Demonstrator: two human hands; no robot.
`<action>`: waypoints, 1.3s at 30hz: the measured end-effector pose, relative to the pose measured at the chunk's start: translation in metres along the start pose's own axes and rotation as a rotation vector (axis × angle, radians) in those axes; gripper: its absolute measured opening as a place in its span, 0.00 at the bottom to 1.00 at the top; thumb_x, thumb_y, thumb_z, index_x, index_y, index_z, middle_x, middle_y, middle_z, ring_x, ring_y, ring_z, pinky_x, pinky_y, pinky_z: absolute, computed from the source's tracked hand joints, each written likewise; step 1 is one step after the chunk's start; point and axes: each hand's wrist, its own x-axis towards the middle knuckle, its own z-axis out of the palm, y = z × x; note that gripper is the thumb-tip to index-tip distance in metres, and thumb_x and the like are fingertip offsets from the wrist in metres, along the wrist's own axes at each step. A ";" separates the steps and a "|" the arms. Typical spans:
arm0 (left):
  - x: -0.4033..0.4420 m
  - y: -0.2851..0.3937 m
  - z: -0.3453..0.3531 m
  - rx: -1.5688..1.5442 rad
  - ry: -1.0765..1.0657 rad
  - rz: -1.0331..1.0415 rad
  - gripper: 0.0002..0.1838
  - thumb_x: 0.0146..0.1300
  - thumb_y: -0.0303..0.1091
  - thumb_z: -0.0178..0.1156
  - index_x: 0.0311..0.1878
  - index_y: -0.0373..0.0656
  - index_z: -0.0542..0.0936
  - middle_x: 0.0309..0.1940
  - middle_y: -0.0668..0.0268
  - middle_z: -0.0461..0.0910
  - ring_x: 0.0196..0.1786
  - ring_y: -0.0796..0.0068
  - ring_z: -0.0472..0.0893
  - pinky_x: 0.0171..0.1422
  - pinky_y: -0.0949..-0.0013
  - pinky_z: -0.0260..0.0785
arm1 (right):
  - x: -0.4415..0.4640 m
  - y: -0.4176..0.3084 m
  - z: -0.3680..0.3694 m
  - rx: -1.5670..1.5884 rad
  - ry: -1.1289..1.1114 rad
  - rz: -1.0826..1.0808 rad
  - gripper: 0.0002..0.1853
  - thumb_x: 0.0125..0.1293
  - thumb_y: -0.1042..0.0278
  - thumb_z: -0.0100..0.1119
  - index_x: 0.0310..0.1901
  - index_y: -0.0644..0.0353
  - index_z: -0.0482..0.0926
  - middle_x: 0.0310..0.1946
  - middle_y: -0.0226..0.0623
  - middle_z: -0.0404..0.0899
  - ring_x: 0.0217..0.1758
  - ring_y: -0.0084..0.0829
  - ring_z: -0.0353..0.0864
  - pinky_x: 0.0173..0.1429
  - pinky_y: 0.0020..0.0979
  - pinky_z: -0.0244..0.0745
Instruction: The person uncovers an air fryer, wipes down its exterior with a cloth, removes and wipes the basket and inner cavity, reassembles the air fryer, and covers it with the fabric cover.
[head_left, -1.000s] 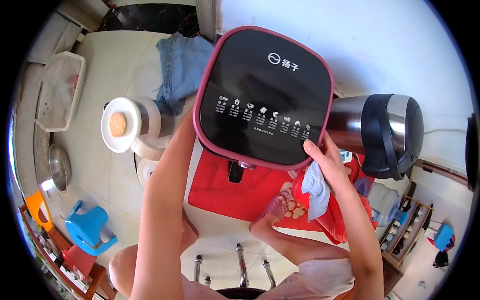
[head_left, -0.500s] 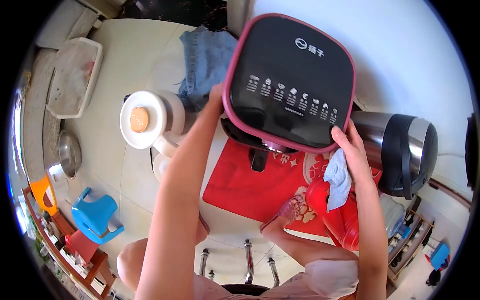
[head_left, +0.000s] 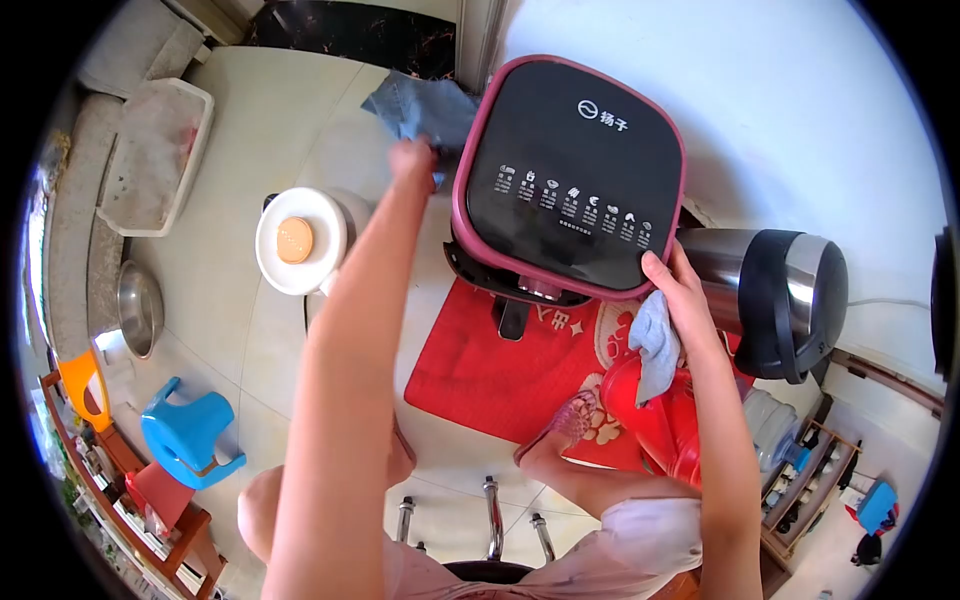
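An air fryer with a black top and a maroon rim stands before me, its handle towards me. At its lower right corner, my right hand grips the edge, thumb on top, with a grey-blue cloth hanging from the same hand. My left hand is away from the fryer and closed on a piece of blue denim cloth to its left. My forearm partly hides a white pitcher-like appliance with a round tan knob.
A steel and black kettle-like pot stands right of the fryer against the wall. Below are a red mat and a red plastic object. A blue stool, metal bowl and white tray are at left.
My left hand has left the fryer's left side and moved up and left to the denim cloth, which has bunched. My right hand remains on the fryer with the grey-blue cloth.
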 end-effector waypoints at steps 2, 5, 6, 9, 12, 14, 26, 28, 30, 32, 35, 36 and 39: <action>0.008 0.057 -0.015 -0.187 -0.059 0.113 0.07 0.60 0.30 0.58 0.37 0.36 0.76 0.25 0.60 0.78 0.21 0.73 0.75 0.25 0.69 0.65 | -0.001 0.002 0.002 0.002 0.016 0.010 0.31 0.67 0.58 0.58 0.67 0.62 0.62 0.61 0.34 0.71 0.64 0.26 0.66 0.68 0.27 0.57; -0.001 0.181 -0.079 -0.207 -0.074 0.409 0.07 0.64 0.30 0.59 0.39 0.37 0.74 0.27 0.62 0.78 0.24 0.71 0.79 0.26 0.71 0.66 | -0.002 0.005 0.006 0.016 0.024 -0.042 0.30 0.69 0.59 0.56 0.67 0.63 0.62 0.60 0.33 0.71 0.61 0.25 0.69 0.66 0.27 0.59; 0.000 0.215 -0.112 -0.356 -0.090 0.384 0.08 0.65 0.30 0.59 0.42 0.37 0.73 0.31 0.60 0.79 0.27 0.69 0.81 0.30 0.72 0.71 | 0.001 0.012 0.005 -0.042 0.050 -0.060 0.32 0.67 0.57 0.58 0.67 0.64 0.60 0.57 0.37 0.74 0.59 0.28 0.71 0.65 0.28 0.62; -0.032 0.257 -0.234 -0.464 -0.136 0.528 0.11 0.67 0.35 0.58 0.44 0.36 0.75 0.38 0.59 0.80 0.38 0.70 0.82 0.38 0.75 0.74 | -0.013 0.008 0.005 -0.332 0.134 -0.063 0.39 0.62 0.54 0.62 0.68 0.67 0.57 0.49 0.48 0.79 0.54 0.38 0.78 0.60 0.32 0.68; 0.020 0.120 -0.434 1.043 -0.204 0.112 0.09 0.58 0.30 0.59 0.40 0.39 0.83 0.42 0.62 0.83 0.43 0.66 0.82 0.53 0.61 0.71 | -0.057 -0.022 0.012 -0.702 0.157 -0.079 0.43 0.57 0.54 0.64 0.67 0.69 0.55 0.39 0.54 0.81 0.45 0.51 0.82 0.52 0.39 0.75; -0.069 0.086 -0.469 2.106 -0.227 0.129 0.14 0.52 0.33 0.58 0.42 0.45 0.85 0.48 0.59 0.82 0.52 0.60 0.81 0.54 0.57 0.73 | -0.095 -0.049 0.025 -0.725 0.064 -0.142 0.37 0.58 0.56 0.63 0.65 0.66 0.61 0.39 0.50 0.83 0.45 0.48 0.82 0.52 0.39 0.75; -0.216 -0.027 -0.622 0.867 0.494 0.463 0.17 0.55 0.38 0.55 0.37 0.33 0.83 0.46 0.47 0.81 0.53 0.53 0.78 0.59 0.64 0.65 | -0.143 -0.010 0.050 -0.677 -0.129 -0.095 0.19 0.58 0.53 0.62 0.44 0.59 0.83 0.36 0.39 0.85 0.40 0.30 0.83 0.46 0.30 0.75; -0.249 0.017 -0.588 0.628 0.387 0.420 0.17 0.57 0.38 0.55 0.37 0.32 0.82 0.39 0.54 0.81 0.46 0.62 0.78 0.52 0.67 0.66 | -0.139 -0.010 0.029 -0.647 -0.070 -0.125 0.20 0.56 0.50 0.63 0.42 0.57 0.84 0.35 0.41 0.85 0.40 0.35 0.84 0.48 0.32 0.76; -0.268 0.044 -0.556 0.514 0.230 0.358 0.16 0.58 0.39 0.54 0.36 0.33 0.81 0.33 0.62 0.79 0.39 0.70 0.76 0.46 0.70 0.65 | -0.142 -0.013 0.015 -0.587 -0.036 -0.103 0.20 0.57 0.53 0.63 0.43 0.61 0.83 0.36 0.42 0.85 0.41 0.34 0.84 0.48 0.31 0.75; -0.271 0.058 -0.526 0.505 0.029 0.287 0.15 0.59 0.39 0.53 0.34 0.34 0.80 0.27 0.69 0.75 0.33 0.78 0.71 0.38 0.72 0.62 | -0.144 -0.012 0.008 -0.472 -0.051 -0.088 0.19 0.58 0.56 0.62 0.44 0.62 0.83 0.36 0.40 0.85 0.41 0.31 0.83 0.50 0.31 0.75; -0.253 0.046 -0.467 0.409 -0.092 0.204 0.14 0.58 0.41 0.55 0.30 0.38 0.79 0.24 0.73 0.71 0.28 0.82 0.66 0.32 0.72 0.56 | -0.132 0.014 0.002 -0.364 -0.031 -0.050 0.19 0.60 0.57 0.61 0.46 0.64 0.81 0.39 0.40 0.84 0.45 0.31 0.82 0.52 0.30 0.73; -0.253 0.043 -0.440 0.361 -0.130 0.177 0.14 0.58 0.41 0.55 0.30 0.39 0.78 0.23 0.73 0.71 0.28 0.81 0.66 0.32 0.71 0.56 | -0.126 0.021 0.000 -0.342 -0.015 -0.042 0.20 0.60 0.57 0.61 0.47 0.64 0.81 0.40 0.41 0.84 0.46 0.31 0.82 0.53 0.30 0.73; -0.278 0.042 -0.363 0.570 -0.420 0.036 0.16 0.58 0.43 0.56 0.35 0.36 0.81 0.27 0.69 0.76 0.32 0.77 0.72 0.36 0.68 0.64 | -0.112 0.031 0.000 -0.363 0.042 -0.023 0.22 0.61 0.56 0.61 0.50 0.66 0.79 0.44 0.44 0.82 0.49 0.33 0.80 0.54 0.30 0.72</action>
